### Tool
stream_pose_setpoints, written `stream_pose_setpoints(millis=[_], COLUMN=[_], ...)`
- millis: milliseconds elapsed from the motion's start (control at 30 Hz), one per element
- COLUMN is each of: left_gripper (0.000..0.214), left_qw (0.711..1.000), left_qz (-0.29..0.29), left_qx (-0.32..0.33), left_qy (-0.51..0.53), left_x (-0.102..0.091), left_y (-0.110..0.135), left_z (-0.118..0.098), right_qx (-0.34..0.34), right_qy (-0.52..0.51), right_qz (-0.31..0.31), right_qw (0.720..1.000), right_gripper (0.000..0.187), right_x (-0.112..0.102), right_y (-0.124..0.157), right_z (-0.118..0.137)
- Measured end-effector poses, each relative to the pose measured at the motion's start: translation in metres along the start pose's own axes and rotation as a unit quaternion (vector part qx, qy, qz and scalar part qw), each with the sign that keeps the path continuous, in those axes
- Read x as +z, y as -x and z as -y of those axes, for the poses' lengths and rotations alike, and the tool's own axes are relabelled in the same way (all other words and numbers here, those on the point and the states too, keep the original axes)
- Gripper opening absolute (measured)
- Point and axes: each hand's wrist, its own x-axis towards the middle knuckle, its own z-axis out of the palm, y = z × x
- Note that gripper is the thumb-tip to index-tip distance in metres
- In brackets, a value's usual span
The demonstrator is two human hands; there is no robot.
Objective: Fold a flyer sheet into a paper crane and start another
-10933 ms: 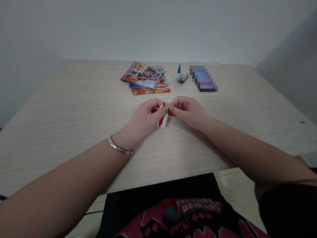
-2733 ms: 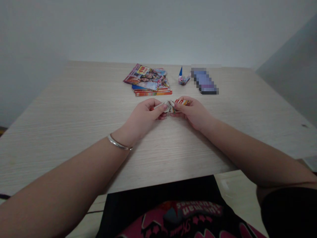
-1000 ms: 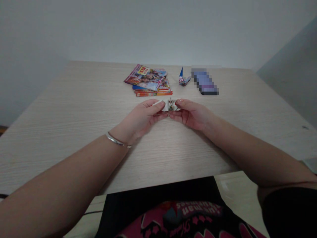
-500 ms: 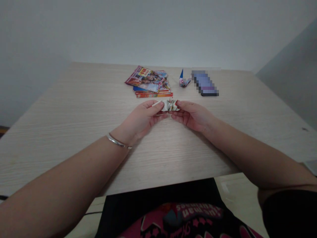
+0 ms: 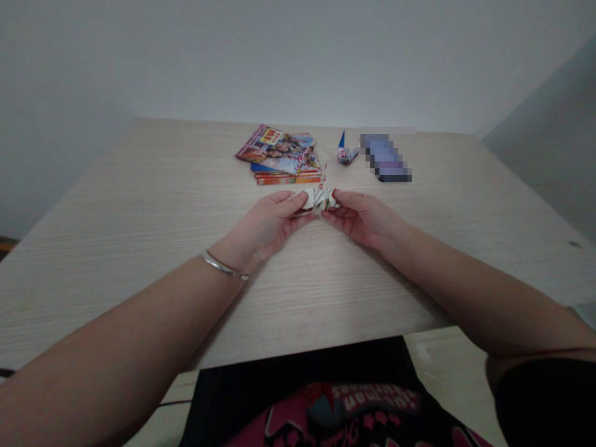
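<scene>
A small folded paper piece, white with red print, is pinched between both hands just above the wooden table. My left hand grips its left end with thumb and fingers closed; a silver bracelet circles that wrist. My right hand pinches the right end. A thin red tip of the paper sticks up between the thumbs.
A stack of colourful printed sheets lies beyond the hands. A finished small paper crane with a blue point stands right of it, beside a blurred dark flat object. The table's near edge runs above my lap.
Over the last second the hands stay pinched on the paper's two ends, barely shifting. Much earlier the piece was held upright in the left hand; now it lies stretched sideways between both.
</scene>
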Motion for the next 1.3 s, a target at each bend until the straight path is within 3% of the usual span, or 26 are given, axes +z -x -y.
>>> stream_pose_setpoints(millis=[667, 1000, 1300], left_gripper=[0.014, 0.02, 0.019], left_qw=[1.0, 0.998, 0.999], left_qz=[0.003, -0.055, -0.031], left_qx=[-0.001, 0.0, 0.001], left_qy=[0.011, 0.03, 0.034], left_x=[-0.0042, -0.0017, -0.001], left_y=[-0.0038, -0.0035, -0.0028], left_z=[0.0032, 0.0027, 0.0029], right_qx=[-0.01, 0.033, 0.003], right_qy=[-0.026, -0.003, -0.034], right_qz=[0.023, 0.011, 0.018], right_qw=[0.999, 0.999, 0.999], right_gripper=[0.019, 0.02, 0.025], right_x=[-0.0024, -0.0024, 0.0012], right_y=[-0.0019, -0.0027, -0.0002], right_z=[-0.0056, 0.0015, -0.0026])
